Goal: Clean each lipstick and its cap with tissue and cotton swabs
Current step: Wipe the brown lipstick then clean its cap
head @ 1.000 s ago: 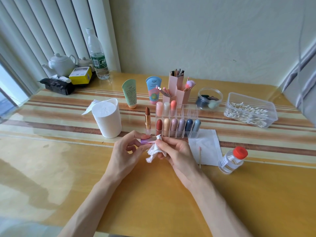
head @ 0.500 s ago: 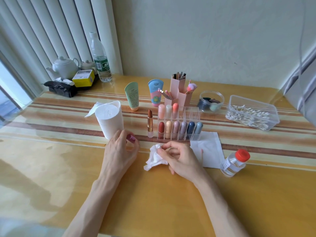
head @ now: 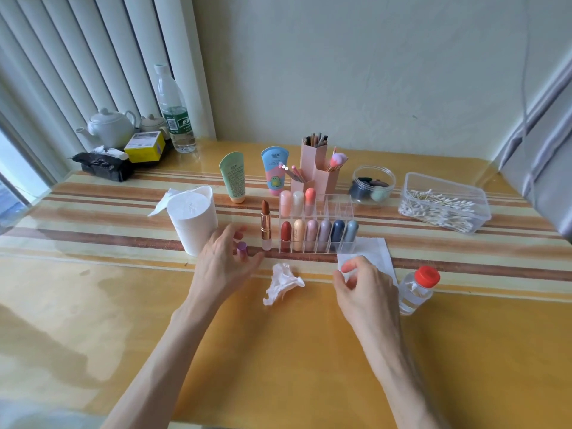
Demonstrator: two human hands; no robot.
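Yellow-striped, the surface (head: pixel 278 351) bears a crumpled tissue (head: pixel 283 284) between the hands. The left hand (head: pixel 224 261) pinches the purple cap (head: pixel 241 247) beside the upright uncapped lipstick (head: pixel 265 226), probably to park it; the right hand (head: pixel 366 287) curls over a flat tissue (head: pixel 376 250), grasp unclear.

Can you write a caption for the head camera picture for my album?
Left hand pinches a purple cap beside the open lipstick; crumpled tissue lies nearby.

The left hand (head: pixel 223 261) partly hides the lilac cap (head: pixel 241 247), perhaps pinching it.
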